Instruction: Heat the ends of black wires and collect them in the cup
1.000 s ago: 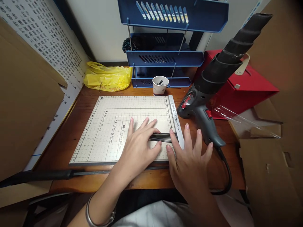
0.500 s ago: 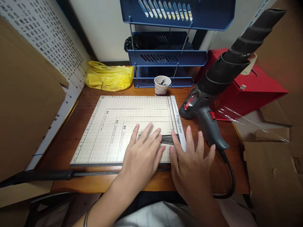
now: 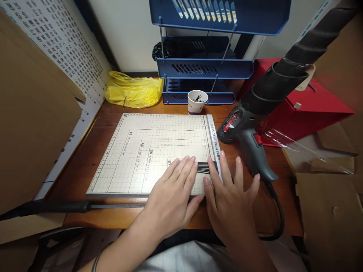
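Observation:
Several thin black strips (image 3: 203,167) lie side by side near the right edge of the cream paper cutter board (image 3: 136,151). My left hand (image 3: 174,192) rests flat on the board, its fingertips at the strips' left ends; its fingers lie together, stretched out. My right hand (image 3: 231,192) has its fingers spread, with the index fingertip at the strips' right part beside the metal guide (image 3: 214,145). Whatever part of the strips lies under my fingers is hidden. The cutter's black-handled arm (image 3: 73,206) lies along the board's front edge.
A paper cup (image 3: 197,102) holding small black pieces stands behind the board. Blue tiered trays (image 3: 204,69) and a yellow plastic bag (image 3: 133,90) are at the back. A heat gun (image 3: 248,132) and a red box (image 3: 309,117) stand right; cardboard (image 3: 34,113) is left.
My left hand's fingers have drawn together and its thumb has moved down, away from the strips. My right hand has barely moved. The whole view has shifted slightly.

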A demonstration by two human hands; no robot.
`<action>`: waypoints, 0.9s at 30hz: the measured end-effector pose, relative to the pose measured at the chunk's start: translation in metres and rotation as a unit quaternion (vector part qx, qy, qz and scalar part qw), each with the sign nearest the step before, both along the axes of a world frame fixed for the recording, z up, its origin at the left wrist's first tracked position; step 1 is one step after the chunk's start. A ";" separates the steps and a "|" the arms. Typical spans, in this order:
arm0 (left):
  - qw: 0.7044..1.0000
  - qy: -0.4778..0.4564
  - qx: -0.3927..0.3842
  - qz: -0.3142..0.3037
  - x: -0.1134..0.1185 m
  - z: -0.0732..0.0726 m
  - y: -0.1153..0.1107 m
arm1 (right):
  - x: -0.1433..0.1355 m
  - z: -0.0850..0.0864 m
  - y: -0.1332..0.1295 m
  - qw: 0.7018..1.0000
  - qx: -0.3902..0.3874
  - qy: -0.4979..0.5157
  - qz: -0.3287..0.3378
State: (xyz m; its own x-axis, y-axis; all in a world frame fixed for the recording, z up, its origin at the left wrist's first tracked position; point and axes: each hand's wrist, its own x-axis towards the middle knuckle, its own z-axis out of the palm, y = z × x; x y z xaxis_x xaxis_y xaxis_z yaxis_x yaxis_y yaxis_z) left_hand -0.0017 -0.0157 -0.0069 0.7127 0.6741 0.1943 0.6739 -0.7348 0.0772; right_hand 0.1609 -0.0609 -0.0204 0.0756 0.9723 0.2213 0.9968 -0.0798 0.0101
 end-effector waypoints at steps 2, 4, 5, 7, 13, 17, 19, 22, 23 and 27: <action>1.000 -0.002 0.003 -0.001 0.000 0.000 0.000 | -0.002 0.003 -0.002 1.000 0.008 0.012 0.013; 1.000 -0.006 0.005 0.000 0.000 -0.001 0.000 | -0.005 0.007 -0.004 0.999 0.020 0.028 0.036; 1.000 -0.010 0.006 0.002 0.000 -0.002 -0.001 | -0.008 0.008 -0.004 0.998 0.022 0.035 0.050; 1.000 -0.014 0.006 0.005 0.000 -0.003 -0.001 | -0.013 0.010 -0.004 0.996 0.016 0.046 0.070; 1.000 -0.017 0.011 0.014 0.001 -0.005 -0.003 | -0.022 0.008 0.001 0.998 -0.007 0.049 0.043; 1.000 -0.013 0.004 0.014 0.000 -0.006 -0.003 | -0.021 0.008 0.001 0.999 -0.011 0.037 0.036; 1.000 -0.007 -0.010 0.007 -0.001 -0.005 -0.002 | -0.021 0.007 0.001 0.999 -0.014 0.035 0.031; 0.999 -0.001 -0.039 -0.005 -0.004 0.001 0.000 | -0.021 0.005 0.000 0.999 -0.006 0.032 0.021; 0.999 -0.005 -0.051 -0.006 -0.005 0.004 0.000 | -0.021 0.004 0.000 0.999 -0.001 0.032 0.019; 0.992 -0.065 -0.107 0.014 -0.007 0.013 0.005 | -0.022 0.001 0.001 0.999 0.017 0.028 0.018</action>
State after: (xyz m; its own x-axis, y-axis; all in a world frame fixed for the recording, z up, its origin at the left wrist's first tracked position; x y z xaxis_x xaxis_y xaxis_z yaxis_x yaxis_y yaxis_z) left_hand -0.0085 -0.0106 0.0060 0.6711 0.7292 0.1340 0.6684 -0.6732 0.3161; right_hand 0.1388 -0.0597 -0.0192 0.0543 0.9663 0.2516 0.9979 -0.0438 -0.0471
